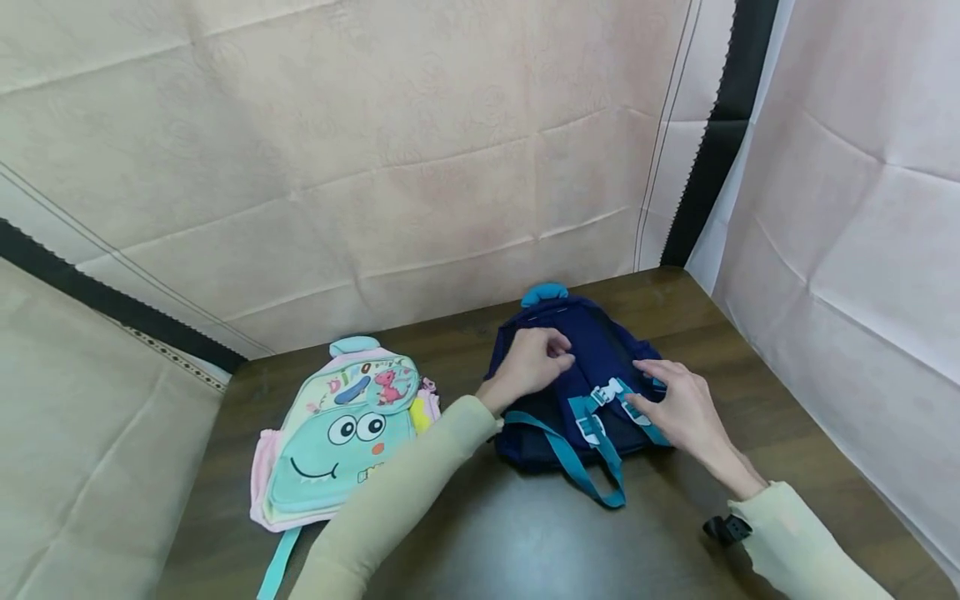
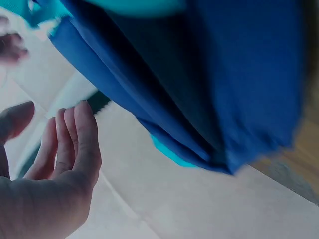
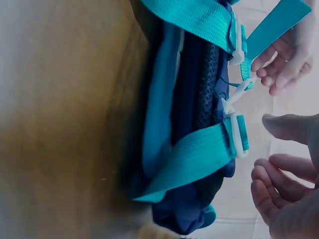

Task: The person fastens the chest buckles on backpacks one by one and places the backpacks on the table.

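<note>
The blue bag [image 1: 585,333] is lying flat on the table [image 1: 540,533], right under the left hand [image 1: 528,362] and just to the left of the right hand [image 1: 682,408]. Its long way is running away from the person, and the far end is leaning a bit to the left. The handle [image 1: 545,293] is pointing away, out past the left hand. The bottom is facing the person, nearer than both hands. The side with the straps [image 1: 566,457] is looking up, and one strap is looping out past the bottom. A white clip [image 1: 606,392] is sitting between the two hands, close to the right thumb.

The left hand is hanging over the blue bag. Its fingers are bending softly, and a smallish gap is showing between them and the thumb. It is holding nothing, and some space is showing between it and the bag.

The right hand is reaching in by the bag's right edge. Its thumb and fingers are standing well apart, and it is holding nothing. Its thumb is pointing at the straps without touching them.

A green bag [image 1: 337,458] with a smiling face is lying off to the left of the left hand. The left sleeve [image 1: 408,479] is crossing in front of its near corner.
</note>
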The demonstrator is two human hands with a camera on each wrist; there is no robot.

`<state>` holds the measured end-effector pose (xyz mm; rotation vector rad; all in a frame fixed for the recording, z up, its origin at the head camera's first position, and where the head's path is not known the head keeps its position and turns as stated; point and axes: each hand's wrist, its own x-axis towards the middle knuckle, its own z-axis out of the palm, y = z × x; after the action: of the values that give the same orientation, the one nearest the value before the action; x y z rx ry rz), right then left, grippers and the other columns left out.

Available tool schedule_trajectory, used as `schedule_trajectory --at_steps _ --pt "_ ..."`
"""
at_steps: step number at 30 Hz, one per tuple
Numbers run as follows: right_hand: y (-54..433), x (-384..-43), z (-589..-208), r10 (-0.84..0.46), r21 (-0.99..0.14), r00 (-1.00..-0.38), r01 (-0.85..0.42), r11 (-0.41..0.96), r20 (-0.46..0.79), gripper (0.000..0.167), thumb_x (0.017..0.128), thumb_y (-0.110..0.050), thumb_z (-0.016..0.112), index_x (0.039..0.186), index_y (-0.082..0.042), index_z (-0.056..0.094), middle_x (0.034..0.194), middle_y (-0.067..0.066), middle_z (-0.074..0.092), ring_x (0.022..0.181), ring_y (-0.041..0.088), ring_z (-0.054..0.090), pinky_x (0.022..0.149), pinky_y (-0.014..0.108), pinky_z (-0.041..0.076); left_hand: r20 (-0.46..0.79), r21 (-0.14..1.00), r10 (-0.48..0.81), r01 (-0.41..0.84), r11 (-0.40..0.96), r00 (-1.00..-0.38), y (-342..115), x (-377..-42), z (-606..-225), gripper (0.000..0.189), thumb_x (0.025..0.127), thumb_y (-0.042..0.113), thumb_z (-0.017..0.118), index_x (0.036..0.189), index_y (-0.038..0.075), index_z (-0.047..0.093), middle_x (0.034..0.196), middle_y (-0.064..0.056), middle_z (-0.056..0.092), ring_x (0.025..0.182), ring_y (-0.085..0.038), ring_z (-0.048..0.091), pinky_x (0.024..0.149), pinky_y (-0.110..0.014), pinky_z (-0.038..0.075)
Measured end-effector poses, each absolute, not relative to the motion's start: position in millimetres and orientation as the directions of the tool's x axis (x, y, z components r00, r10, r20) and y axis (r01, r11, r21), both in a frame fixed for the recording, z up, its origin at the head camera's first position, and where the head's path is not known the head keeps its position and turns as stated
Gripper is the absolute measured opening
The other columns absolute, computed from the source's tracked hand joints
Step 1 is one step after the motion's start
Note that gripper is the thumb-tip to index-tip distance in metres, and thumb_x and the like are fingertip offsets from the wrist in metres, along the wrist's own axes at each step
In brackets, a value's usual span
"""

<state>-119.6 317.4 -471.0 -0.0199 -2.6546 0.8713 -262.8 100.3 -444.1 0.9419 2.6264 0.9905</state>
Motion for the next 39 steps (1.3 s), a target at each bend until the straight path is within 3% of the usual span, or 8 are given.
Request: schedule_trajectory --at_steps 6,10,13,21,28,34,39 --pt "313 -138 -468 -0.016 -0.531 -0.966 -0.155 0.833 0.257 0.045 0.089 -0.001 0.086 0.130 0.010 0.073 0.132 0.032 0.073 0.114 0.049 0.074 0.096 0.064 0.061 0.004 0.520 0.643 0.551 0.653 -0.766 125 -230 -453 0.042 0.095 0.043 0.085 0.122 0.011 0.080 0.112 -0.004 0.080 0.090 -0.011 0.070 0.078 -0.022 0.059" --pt "309 -145 -470 -0.070 -0.506 -0.975 -0.170 0.846 0.211 0.042 0.089 0.001 0.085 0.128 0.010 0.073 0.129 0.031 0.074 0.113 0.046 0.075 0.098 0.063 0.060 -0.006 0.439 0.634 0.568 0.696 -0.773 137 -216 -462 0.039 0.090 0.049 0.089 0.105 0.013 0.081 0.091 0.001 0.075 0.070 -0.008 0.062 0.060 -0.018 0.051" --pt "306 -148 -473 -0.087 -0.501 -0.977 -0.175 0.847 0.195 0.040 0.088 0.004 0.084 0.126 0.011 0.074 0.126 0.030 0.076 0.108 0.042 0.075 0.094 0.060 0.061 0.001 0.425 0.618 0.560 0.711 -0.786 141 -212 -467 0.032 0.090 0.044 0.091 0.090 0.015 0.077 0.075 0.005 0.062 0.060 -0.008 0.056 0.051 -0.018 0.043" --pt "308 -154 -477 -0.119 -0.526 -0.976 -0.198 0.827 0.182 0.033 0.088 0.008 0.082 0.121 0.007 0.078 0.116 0.023 0.079 0.088 0.024 0.072 0.077 0.042 0.063 0.027 0.436 0.594 0.544 0.716 -0.804 139 -209 -470 0.018 0.092 0.030 0.090 0.097 0.015 0.082 0.083 0.004 0.072 0.062 -0.005 0.056 0.054 -0.017 0.045" --pt "310 -160 -479 -0.136 -0.577 -0.983 -0.182 0.796 0.123 0.032 0.090 0.005 0.082 0.122 0.004 0.078 0.099 0.014 0.079 0.081 0.015 0.066 0.071 0.025 0.055 -0.004 0.462 0.618 0.547 0.698 -0.786 130 -212 -470 0.014 0.093 0.023 0.089 0.097 0.011 0.084 0.079 0.002 0.075 0.059 -0.005 0.058 0.053 -0.016 0.045" --pt "313 -162 -480 -0.160 -0.588 -0.985 -0.170 0.791 0.070 0.035 0.089 0.004 0.084 0.123 0.002 0.078 0.098 0.010 0.078 0.084 0.016 0.065 0.075 0.029 0.057 -0.035 0.537 0.621 0.509 0.673 -0.783 122 -215 -470 0.011 0.095 0.016 0.086 0.102 0.007 0.085 0.088 -0.002 0.078 0.061 -0.006 0.060 0.055 -0.016 0.047" --pt "313 -163 -484 -0.174 -0.602 -0.983 -0.171 0.780 0.054 0.035 0.090 0.002 0.084 0.125 0.003 0.077 0.110 0.016 0.081 0.090 0.020 0.069 0.083 0.041 0.063 -0.065 0.574 0.595 0.457 0.679 -0.801 116 -216 -469 0.011 0.096 0.016 0.086 0.102 0.008 0.083 0.089 -0.001 0.076 0.065 -0.007 0.061 0.059 -0.018 0.050"
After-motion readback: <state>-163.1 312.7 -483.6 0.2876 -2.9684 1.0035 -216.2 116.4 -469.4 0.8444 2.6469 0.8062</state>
